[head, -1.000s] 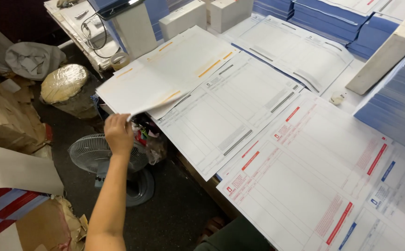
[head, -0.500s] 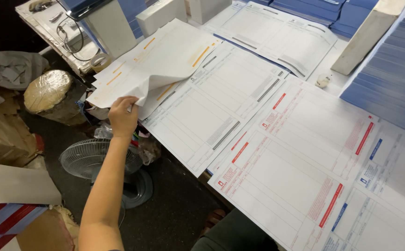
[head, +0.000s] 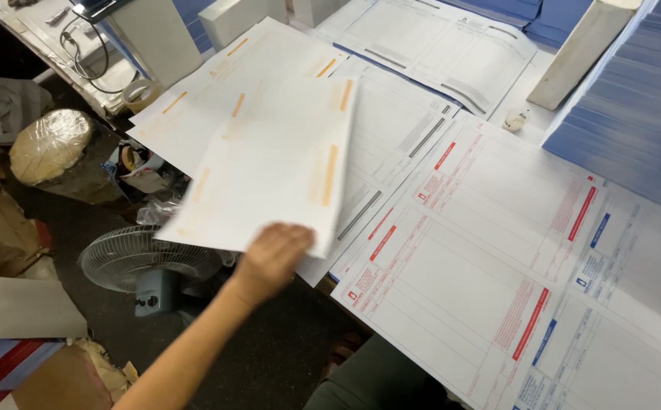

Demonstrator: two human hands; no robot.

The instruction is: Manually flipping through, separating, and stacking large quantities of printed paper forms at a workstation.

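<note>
One head view looks down on a desk (head: 528, 99) spread with large printed forms. The left hand (head: 273, 258) reaches in from below and pinches the near corner of a big white sheet (head: 269, 167) with faint orange bars, lifted and tilted above a stack of similar sheets (head: 194, 114) at the desk's left edge. The right hand is out of view. That sheet looks light, thin and floppy, likely to sag, crease or slip if held by one corner; an edge grip with support beneath would suit it better. Red-printed forms (head: 482, 250) lie flat to the right, and a fan (head: 152, 262) stands on the floor below.
</note>
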